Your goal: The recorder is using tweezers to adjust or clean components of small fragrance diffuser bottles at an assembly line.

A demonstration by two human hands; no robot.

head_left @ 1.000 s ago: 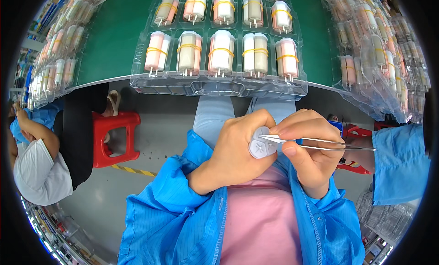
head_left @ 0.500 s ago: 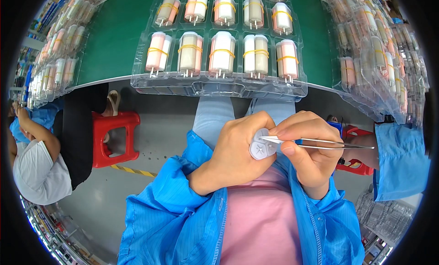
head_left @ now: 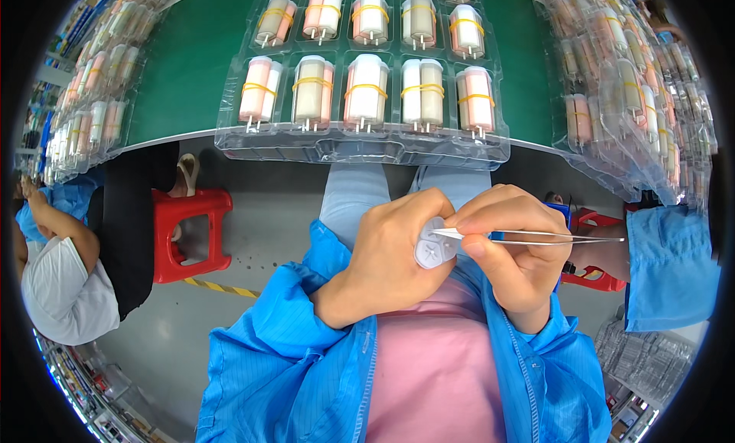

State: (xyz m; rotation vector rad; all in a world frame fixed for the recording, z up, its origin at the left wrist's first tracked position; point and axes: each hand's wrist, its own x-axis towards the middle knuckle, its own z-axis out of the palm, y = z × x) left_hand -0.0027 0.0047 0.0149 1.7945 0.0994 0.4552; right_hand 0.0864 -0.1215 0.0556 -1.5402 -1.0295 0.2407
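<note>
My left hand is closed around a pale, three-lobed piece. Its end face, with small star-like marks, shows between thumb and fingers; the rest is hidden in the fist. From the right, my right hand pinches metal tweezers lying almost level. Their white pointed tip rests on or just above the upper part of the pale face; contact cannot be made out. Beyond my hands, a clear plastic tray holds rows of white, pink and grey cylinder bundles, with yellow bands around them and thin prongs at the near ends.
The tray overhangs the near edge of a green table. Stacked trays of similar cylinders stand at both sides. A red stool and a seated person in a white shirt are at left. Someone's blue sleeve shows at right.
The view has shifted slightly. Both hands keep the same grip, and the tweezers' tip stays at the pale face, with hardly any visible movement.
</note>
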